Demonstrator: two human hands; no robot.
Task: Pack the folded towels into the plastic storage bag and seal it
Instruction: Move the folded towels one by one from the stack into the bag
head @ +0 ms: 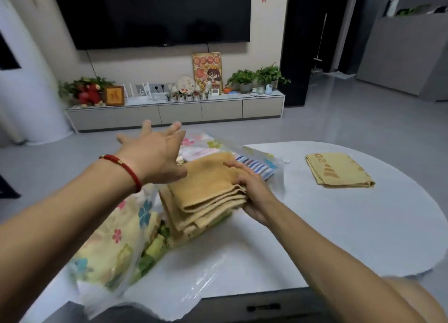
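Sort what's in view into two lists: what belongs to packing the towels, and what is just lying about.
Belongs to the job:
- plastic storage bag
- tan folded towel, gripped by right hand
- yellow towel waiting on table
- left hand, open

Lying about:
- television
- potted plants
- framed picture

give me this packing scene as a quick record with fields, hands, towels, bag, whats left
left hand: left hand open, fingers spread, above the far part of the bag
right hand: right hand grips the side of the tan towel stack
bag: clear plastic storage bag with flower print, lying on the white table, mouth not sealed
in the bag: pale patterned towels and a striped towel; how many cannot be told
left out: one folded yellow towel lying apart, to the right
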